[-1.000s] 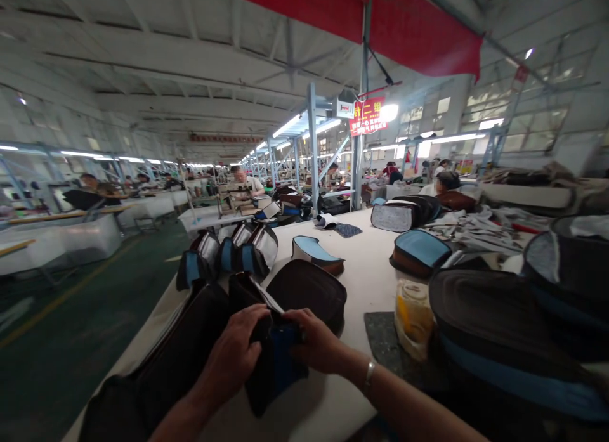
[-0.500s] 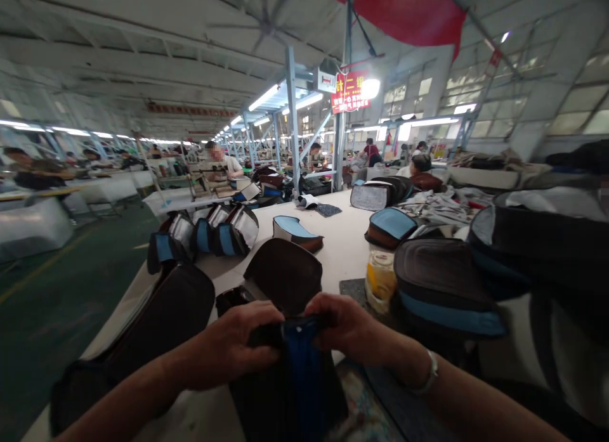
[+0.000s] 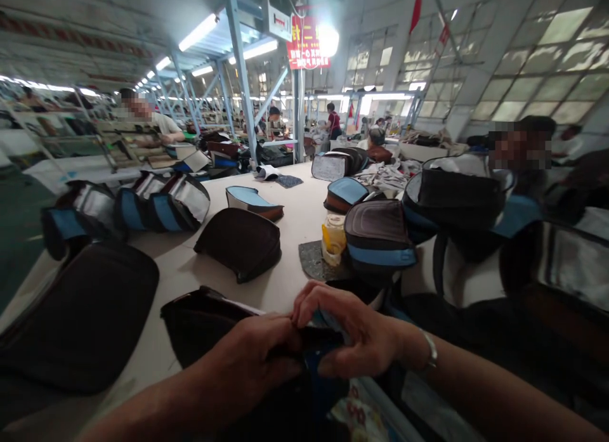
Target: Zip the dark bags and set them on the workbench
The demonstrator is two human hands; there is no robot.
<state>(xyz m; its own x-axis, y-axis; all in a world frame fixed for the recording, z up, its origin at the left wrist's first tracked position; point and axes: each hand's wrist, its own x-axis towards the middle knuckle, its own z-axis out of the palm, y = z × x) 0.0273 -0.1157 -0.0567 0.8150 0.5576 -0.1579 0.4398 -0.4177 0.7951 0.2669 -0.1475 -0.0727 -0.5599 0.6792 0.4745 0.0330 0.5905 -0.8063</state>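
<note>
My left hand [image 3: 259,350] is closed on the upper edge of a dark fabric bag piece [image 3: 280,407] with a deep blue strip. Close beside it, my right hand [image 3: 354,331] grips the same edge, thumb over the blue part and fingers curled above. The two hands' fingertips meet or nearly meet; they hide part of the edge. To the left of my hands, a dark open-edged part [image 3: 204,318] looks joined to the piece, though I cannot tell for sure. Just beyond lies a dark brown curved bag part [image 3: 240,242] on the pale table [image 3: 290,210].
A jar with something yellow [image 3: 333,242] stands on a dark slab [image 3: 309,261]. Blue-and-black bag parts [image 3: 178,204] line the left; a stitched dark bag [image 3: 378,233] and more fill the right. A large dark bag part [image 3: 90,318] lies near left. A person [image 3: 523,150] is at right.
The view has swung right and down. My right hand's fingers have shifted over toward my left hand, and the bag piece has turned. The dark brown part now lies apart from my hands.
</note>
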